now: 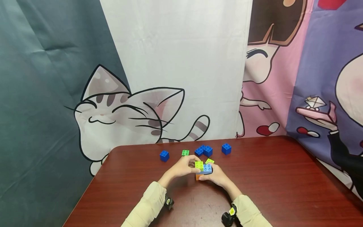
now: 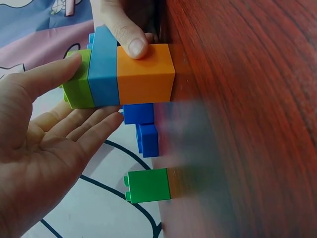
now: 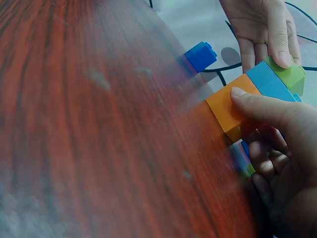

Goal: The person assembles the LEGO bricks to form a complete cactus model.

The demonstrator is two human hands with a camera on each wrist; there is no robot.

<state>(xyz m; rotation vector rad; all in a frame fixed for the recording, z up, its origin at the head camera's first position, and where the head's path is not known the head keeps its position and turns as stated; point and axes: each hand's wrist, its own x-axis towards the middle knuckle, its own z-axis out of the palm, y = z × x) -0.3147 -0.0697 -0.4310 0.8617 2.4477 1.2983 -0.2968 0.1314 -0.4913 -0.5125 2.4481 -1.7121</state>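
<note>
A small stack of toy building blocks stands near the middle of the table, between both hands. Its bottom is an orange block (image 2: 146, 74), a light blue block (image 1: 207, 169) lies over that, and a lime green block (image 1: 199, 165) sits on the left part of the top. With its thumb on the near side and fingers behind, my left hand (image 1: 181, 166) pinches the lime block. From the other side, my right hand (image 1: 217, 176) grips the orange block, thumb (image 3: 245, 99) pressed to its near face; its other fingers are partly hidden behind the stack.
Behind the hands lie several loose blocks: a blue block (image 1: 164, 156) at left, a green block (image 1: 185, 153), two blue blocks side by side (image 1: 208, 151), another blue block (image 1: 226, 148) at right. A second lime block (image 1: 209, 161) shows just behind the stack. Printed curtains hang beyond the table (image 1: 272, 176).
</note>
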